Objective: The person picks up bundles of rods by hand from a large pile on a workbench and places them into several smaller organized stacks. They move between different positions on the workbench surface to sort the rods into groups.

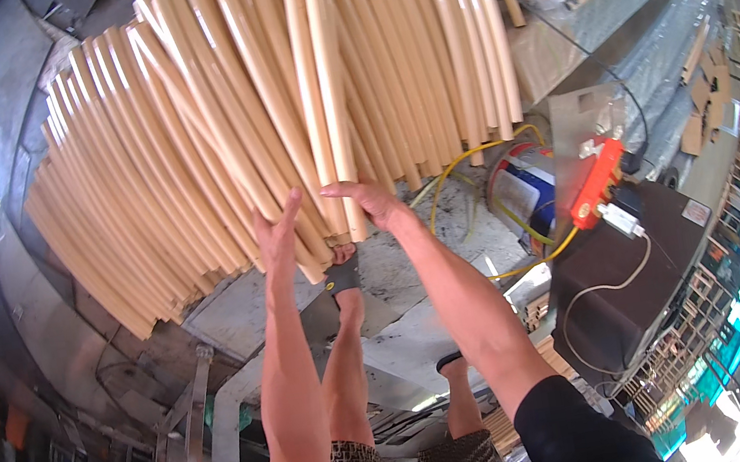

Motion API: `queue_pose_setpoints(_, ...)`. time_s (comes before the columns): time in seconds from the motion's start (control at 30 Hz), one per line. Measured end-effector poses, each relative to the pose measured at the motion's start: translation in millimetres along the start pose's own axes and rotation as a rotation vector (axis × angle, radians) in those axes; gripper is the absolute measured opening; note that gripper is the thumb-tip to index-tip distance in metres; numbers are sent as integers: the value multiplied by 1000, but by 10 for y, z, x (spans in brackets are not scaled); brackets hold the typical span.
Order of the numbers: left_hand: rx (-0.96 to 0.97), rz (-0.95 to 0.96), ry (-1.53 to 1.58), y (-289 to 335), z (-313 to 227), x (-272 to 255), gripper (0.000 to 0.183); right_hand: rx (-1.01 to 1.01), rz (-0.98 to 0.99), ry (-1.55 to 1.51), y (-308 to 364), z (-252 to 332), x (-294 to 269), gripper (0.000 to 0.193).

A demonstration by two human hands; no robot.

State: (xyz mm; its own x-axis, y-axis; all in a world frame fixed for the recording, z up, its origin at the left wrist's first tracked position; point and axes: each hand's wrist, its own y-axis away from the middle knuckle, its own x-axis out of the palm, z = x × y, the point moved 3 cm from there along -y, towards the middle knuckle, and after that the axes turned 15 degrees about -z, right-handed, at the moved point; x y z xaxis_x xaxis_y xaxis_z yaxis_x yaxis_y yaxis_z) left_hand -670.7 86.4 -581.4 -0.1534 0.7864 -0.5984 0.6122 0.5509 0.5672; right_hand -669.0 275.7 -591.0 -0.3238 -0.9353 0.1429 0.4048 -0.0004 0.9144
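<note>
My left hand (277, 230) and right hand (372, 200), fingers spread open, press flat against the near ends of the tan rods (273, 92) stacked ahead; they look stiff, smooth, light singly, best gripped near ends.

the far ends of the tan rods (274, 102) run off the top edge. the left hand (278, 235) and right hand (366, 201) fingertips are hidden behind rod ends. things at the right rim are too small to tell.
</note>
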Motion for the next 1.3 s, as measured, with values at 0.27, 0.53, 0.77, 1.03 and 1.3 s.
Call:
queue_pose_setpoints(0.27, -230, 355, 259, -27, -274, -323, 79, -77, -34, -39, 371, 107, 216, 64)
queue_pose_setpoints(0.53, -403, 411, 477, 194, -258, -560, 67, -327, -140, 11, 931, 275, 454, 55)
queue_pose_setpoints(0.77, -307, 382, 434, 1602, -371, -1213, 50, -351, -205, 375, 2408, -17, 327, 77)
queue_pose_setpoints(1.03, -456, 490, 300, 4730, 471, -2326, 45, -89, -56, 206, 5277, -1440, -954, 86)
queue_pose_setpoints(1.3, -579, 683, -46, 6878, 1460, -2809, 39, 265, 25, -44, 6856, -3193, -2096, 49)
